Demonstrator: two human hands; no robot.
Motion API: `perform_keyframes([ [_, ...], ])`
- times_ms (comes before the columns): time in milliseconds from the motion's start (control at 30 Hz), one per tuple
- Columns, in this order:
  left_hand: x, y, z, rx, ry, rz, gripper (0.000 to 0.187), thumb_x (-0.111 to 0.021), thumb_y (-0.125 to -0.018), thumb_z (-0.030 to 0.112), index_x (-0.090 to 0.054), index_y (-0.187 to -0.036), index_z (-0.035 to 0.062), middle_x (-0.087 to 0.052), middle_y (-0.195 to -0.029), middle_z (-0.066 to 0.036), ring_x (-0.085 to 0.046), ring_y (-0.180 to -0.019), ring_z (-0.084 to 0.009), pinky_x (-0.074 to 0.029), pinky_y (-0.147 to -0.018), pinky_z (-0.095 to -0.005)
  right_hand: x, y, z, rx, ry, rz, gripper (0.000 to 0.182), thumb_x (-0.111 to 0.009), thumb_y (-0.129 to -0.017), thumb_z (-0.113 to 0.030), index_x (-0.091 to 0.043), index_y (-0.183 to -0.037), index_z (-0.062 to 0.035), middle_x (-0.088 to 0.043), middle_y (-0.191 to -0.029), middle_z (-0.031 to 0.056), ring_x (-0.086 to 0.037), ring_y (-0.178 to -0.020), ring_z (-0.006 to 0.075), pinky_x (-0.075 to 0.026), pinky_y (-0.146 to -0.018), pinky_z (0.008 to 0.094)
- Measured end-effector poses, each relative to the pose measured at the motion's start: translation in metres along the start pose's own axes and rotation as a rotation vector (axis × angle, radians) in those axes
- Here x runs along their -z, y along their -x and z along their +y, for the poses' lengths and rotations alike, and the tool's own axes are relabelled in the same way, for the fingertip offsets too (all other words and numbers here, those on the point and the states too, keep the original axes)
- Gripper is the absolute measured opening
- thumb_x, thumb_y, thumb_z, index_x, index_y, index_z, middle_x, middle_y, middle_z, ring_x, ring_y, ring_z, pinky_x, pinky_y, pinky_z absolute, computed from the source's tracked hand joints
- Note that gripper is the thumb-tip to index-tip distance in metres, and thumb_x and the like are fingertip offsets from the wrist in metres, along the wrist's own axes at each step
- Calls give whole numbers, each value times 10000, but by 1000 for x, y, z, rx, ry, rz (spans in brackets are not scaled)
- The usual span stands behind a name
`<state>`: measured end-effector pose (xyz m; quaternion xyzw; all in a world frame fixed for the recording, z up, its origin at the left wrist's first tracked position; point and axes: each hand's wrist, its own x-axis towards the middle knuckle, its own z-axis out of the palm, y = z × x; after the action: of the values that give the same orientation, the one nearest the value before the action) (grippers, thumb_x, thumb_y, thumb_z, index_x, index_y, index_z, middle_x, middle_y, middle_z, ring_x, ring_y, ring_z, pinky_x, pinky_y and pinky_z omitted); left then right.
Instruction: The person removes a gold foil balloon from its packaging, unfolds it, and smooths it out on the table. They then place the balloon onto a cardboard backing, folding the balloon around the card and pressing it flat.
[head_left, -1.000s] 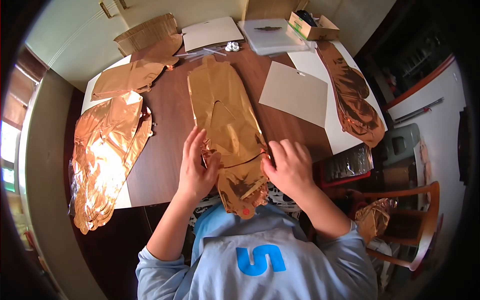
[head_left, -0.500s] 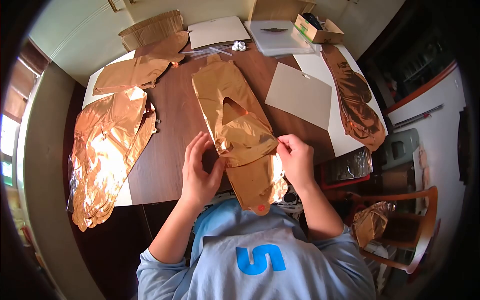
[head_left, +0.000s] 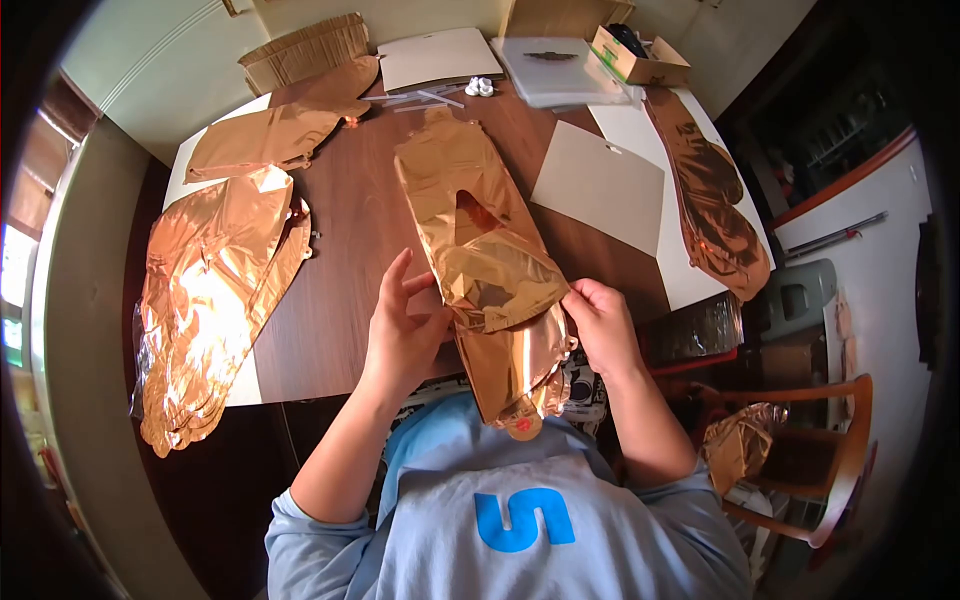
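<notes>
A flat copper-coloured foil balloon (head_left: pixel 485 220) with a triangular hole lies lengthwise in front of me. Its near part is folded, and the lower end, with a red spot on its tab, hangs over the table edge towards my shirt. At the left edge of the fold, my left hand (head_left: pixel 402 325) pinches the foil between thumb and fingers, with the other fingers raised. My right hand (head_left: pixel 603 325) grips the opposite edge of the fold between thumb and forefinger. The foil between both hands is slightly lifted and creased.
More copper foil balloons lie in a pile (head_left: pixel 215 300) at left, behind it (head_left: pixel 265 140), and on the right (head_left: pixel 715 195). A grey-white card (head_left: pixel 598 185), clear plastic sleeves (head_left: pixel 560 75), white strips (head_left: pixel 415 98), ribbon rolls (head_left: pixel 479 87) and an open box (head_left: pixel 640 62) surround the work. A wooden chair (head_left: pixel 850 450) stands at right.
Both hands have shifted slightly right with the balloon's fold, which is now raised and bent more. The left fingers have closed in on the foil edge.
</notes>
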<state>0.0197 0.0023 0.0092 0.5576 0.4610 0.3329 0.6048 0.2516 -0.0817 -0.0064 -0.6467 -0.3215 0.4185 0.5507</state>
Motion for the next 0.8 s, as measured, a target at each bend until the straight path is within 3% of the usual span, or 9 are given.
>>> perform_keyframes([
  [100,-5,-4,4,-25,-74,22,806,-636,-896,-35,-172,-1544,84,-507,-1351,-211,-712,-930,-229,-614,-742,-309,-1,10,-27,62,381,-63,220,-602,-953,-121,-675,-840,53,-646,-614,69,-600,-540,128,-469,-531,280],
  [200,-7,-5,12,-30,-200,36,837,-651,-868,-46,-183,-1549,85,-529,-1330,-205,-710,-879,-205,-599,-712,-295,0,9,-23,237,670,-53,248,-624,-917,-157,-638,-752,28,-622,-567,124,-583,-472,266,-467,-500,347],
  [233,-7,-5,14,-30,-257,35,851,-657,-857,-50,-185,-1552,86,-536,-1325,-203,-708,-863,-197,-593,-703,-290,-3,11,-27,210,780,-14,212,-652,-873,-162,-607,-738,-5,-649,-663,140,-607,-567,346,-488,-544,413],
  [367,-8,-7,20,-37,-273,86,916,-689,-824,-46,-173,-1568,98,-538,-1348,-189,-697,-798,-174,-585,-677,-288,-2,12,-11,526,997,191,143,-701,-832,-143,-580,-838,-67,-616,-782,110,-632,-713,328,-499,-629,451],
  [500,-10,-3,25,-55,-381,88,923,-695,-820,-43,-172,-1567,95,-532,-1364,-190,-696,-763,-167,-583,-661,-288,-7,12,-12,814,1050,232,152,-706,-814,-93,-557,-830,-65,-563,-766,105,-599,-668,322,-488,-614,442],
  [600,-14,-1,23,-68,-357,96,920,-697,-821,-39,-174,-1566,97,-524,-1372,-195,-699,-761,-166,-583,-657,-284,-4,12,-1,797,1056,198,136,-688,-822,-73,-552,-824,-71,-560,-763,108,-601,-660,327,-490,-595,439],
  [733,-18,-1,15,-32,-149,107,900,-685,-847,-36,-162,-1565,107,-507,-1371,-194,-703,-778,-175,-583,-656,-280,-3,12,-2,579,681,205,91,-673,-824,-35,-586,-817,-6,-627,-704,135,-643,-632,348,-506,-556,408],
  [800,-17,-3,5,-32,-57,101,889,-676,-860,-36,-154,-1564,111,-499,-1368,-194,-706,-786,-182,-584,-659,-278,-2,19,-6,382,506,148,68,-659,-866,-23,-613,-859,27,-661,-681,123,-665,-575,229,-500,-530,358],
])
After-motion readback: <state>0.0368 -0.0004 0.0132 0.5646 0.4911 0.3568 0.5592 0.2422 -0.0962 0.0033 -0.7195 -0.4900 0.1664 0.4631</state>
